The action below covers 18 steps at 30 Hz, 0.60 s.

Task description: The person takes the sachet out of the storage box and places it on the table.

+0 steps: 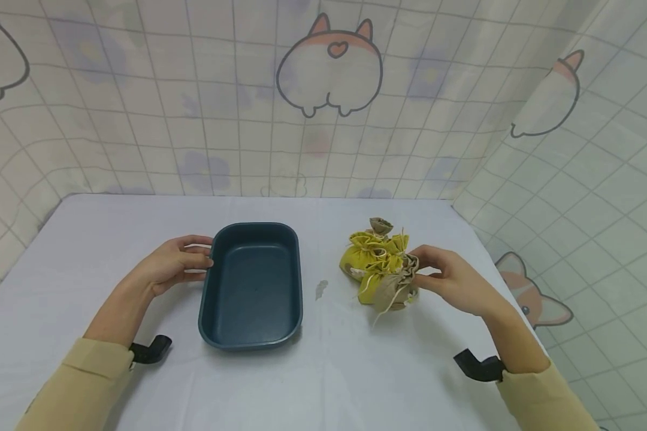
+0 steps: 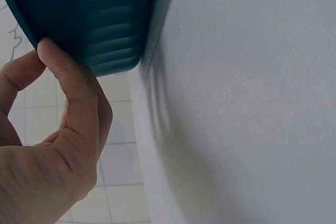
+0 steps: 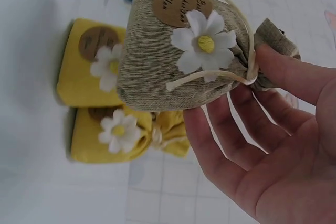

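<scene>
A dark blue-green rectangular tray (image 1: 248,346) lies left of the table's middle. At its left rim is my left hand (image 1: 175,262); the fingertips (image 2: 50,53) pinch the edge in the left wrist view. My right hand (image 1: 453,278) grips a beige drawstring pouch (image 3: 157,61) by its gathered neck, with the thumb on one side and fingers on the other. A white flower, a brown round label and a cream cord decorate this pouch. Close beside it are several yellow pouches (image 3: 86,93) with the same flowers, and another beige pouch top (image 1: 380,225) shows behind them.
A white cloth (image 1: 350,383) covers the table, with a small grey mark (image 1: 321,290) between tray and pouches. Checked curtain (image 1: 237,108) with cartoon animals hangs along the back and right side. Each wrist carries a black mount (image 1: 152,350).
</scene>
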Each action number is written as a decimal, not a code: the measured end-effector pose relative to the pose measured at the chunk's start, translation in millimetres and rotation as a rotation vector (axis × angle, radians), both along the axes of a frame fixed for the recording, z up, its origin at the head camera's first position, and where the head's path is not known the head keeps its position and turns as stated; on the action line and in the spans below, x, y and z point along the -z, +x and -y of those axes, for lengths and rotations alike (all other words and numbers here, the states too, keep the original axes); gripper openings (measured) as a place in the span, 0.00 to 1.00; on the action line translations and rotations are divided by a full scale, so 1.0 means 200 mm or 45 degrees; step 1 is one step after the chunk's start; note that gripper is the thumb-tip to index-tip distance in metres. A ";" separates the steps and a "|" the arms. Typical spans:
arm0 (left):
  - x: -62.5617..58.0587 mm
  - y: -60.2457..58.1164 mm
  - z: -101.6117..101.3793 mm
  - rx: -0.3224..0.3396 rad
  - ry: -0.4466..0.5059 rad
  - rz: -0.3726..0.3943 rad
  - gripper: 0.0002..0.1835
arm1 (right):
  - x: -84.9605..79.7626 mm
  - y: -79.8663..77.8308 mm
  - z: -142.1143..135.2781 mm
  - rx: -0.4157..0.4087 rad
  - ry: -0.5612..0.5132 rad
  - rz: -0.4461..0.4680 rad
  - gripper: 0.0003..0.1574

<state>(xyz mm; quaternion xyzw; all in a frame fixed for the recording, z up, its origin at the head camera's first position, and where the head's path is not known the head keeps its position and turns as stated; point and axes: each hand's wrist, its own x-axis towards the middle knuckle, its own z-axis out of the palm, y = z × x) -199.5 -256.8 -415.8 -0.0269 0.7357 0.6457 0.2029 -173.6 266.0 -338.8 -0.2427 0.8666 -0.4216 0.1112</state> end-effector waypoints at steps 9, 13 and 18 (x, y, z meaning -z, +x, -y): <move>0.00 0.00 -0.01 -0.006 -0.018 -0.007 0.38 | 0.07 -0.05 -0.14 0.000 0.094 0.037 0.15; -0.01 0.00 -0.01 -0.009 -0.018 -0.002 0.39 | 0.10 -0.08 -0.19 -0.001 0.130 0.080 0.16; -0.01 0.01 0.00 0.000 -0.004 -0.004 0.39 | 0.16 -0.12 -0.22 0.014 0.175 0.157 0.20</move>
